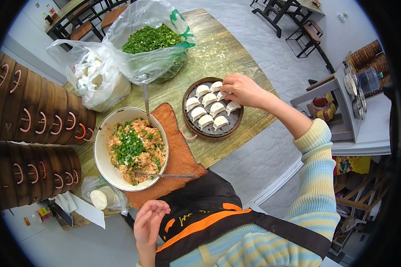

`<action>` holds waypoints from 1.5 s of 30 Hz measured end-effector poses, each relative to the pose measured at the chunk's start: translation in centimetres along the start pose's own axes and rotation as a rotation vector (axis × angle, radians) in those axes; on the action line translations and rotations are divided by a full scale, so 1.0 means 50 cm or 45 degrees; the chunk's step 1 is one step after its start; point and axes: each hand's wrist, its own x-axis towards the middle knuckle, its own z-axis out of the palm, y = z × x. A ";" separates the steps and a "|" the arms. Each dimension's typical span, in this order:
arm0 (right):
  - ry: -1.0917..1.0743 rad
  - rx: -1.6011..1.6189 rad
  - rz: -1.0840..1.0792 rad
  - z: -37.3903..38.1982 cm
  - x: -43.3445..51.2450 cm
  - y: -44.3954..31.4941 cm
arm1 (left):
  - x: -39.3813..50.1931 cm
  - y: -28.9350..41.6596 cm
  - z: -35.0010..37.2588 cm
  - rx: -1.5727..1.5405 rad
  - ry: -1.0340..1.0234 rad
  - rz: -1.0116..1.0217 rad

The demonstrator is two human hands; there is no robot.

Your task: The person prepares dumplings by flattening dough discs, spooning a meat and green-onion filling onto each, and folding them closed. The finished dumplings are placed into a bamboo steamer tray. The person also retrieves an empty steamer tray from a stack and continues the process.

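My right hand [242, 90] reaches over the right rim of a round bamboo steamer [185, 115]. Its fingertips pinch a white dumpling [222, 95], partly hidden beneath them. Several more crescent-shaped dumplings [217, 108] lie in rows on the steamer's dark perforated liner [202, 100]. In front of the apron, my left hand [150, 217] is loosely cupped and holds nothing. Just beyond it, a white enamel bowl [98, 147] contains reddish minced filling [153, 153] topped with chopped green onion [128, 147]. A metal spoon [173, 175] rests in the filling, and another utensil handle [146, 100] leans on the far rim.
An orange cloth [173, 133] lies under the bowl. Stacked bamboo steamers [43, 103] stand at left. Farther back are a plastic bag of chopped green onion [152, 40] and a tied plastic bag [103, 80]. Dough wrappers [102, 197] sit near the table's left edge.
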 end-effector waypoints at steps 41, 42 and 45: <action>-0.092 0.251 0.213 -0.096 0.001 0.004 | -0.008 -0.011 -0.012 0.037 0.007 0.044; -0.092 0.246 0.233 -0.097 -0.012 -0.003 | -0.009 -0.011 -0.013 0.032 0.002 0.048; -0.172 0.191 0.140 -0.084 -0.052 -0.029 | -0.009 -0.011 -0.014 0.025 -0.003 0.061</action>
